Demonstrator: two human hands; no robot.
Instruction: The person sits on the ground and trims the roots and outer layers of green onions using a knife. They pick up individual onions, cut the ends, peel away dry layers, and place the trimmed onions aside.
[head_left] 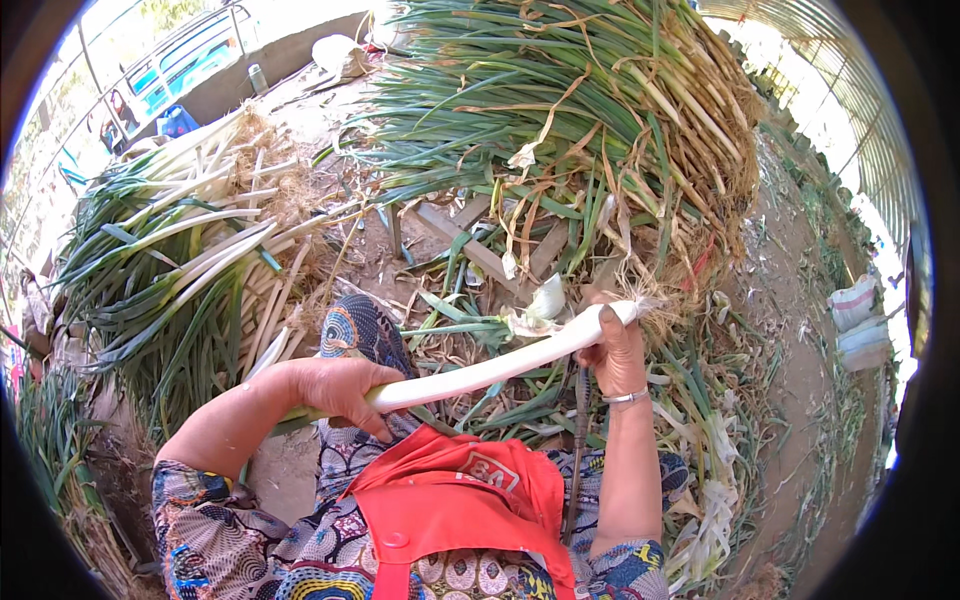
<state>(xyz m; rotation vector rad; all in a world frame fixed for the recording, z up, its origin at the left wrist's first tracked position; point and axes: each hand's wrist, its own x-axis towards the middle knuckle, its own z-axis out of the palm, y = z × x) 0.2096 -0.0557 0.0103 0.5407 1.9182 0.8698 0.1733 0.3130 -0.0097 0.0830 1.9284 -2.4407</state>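
Note:
A long scallion (490, 370) lies across in front of me, its thick white stalk peeled and shiny, its roots at the right end. My left hand (345, 390) grips it where the white turns green, fingers wrapped round it. Near the roots my right hand (612, 355) holds the other end, thumb on top of the stalk. The stalk slants upward to the right. Its green leaves are mostly hidden behind my left forearm.
A big heap of uncleaned scallions (560, 100) with brown roots rises ahead. To the left lies a pile of white-stalked scallions (190, 250). Wooden slats (480, 255) and leaf scraps (700, 440) cover the ground. A striped sack (858, 325) stands far right. A red apron (460, 500) covers my lap.

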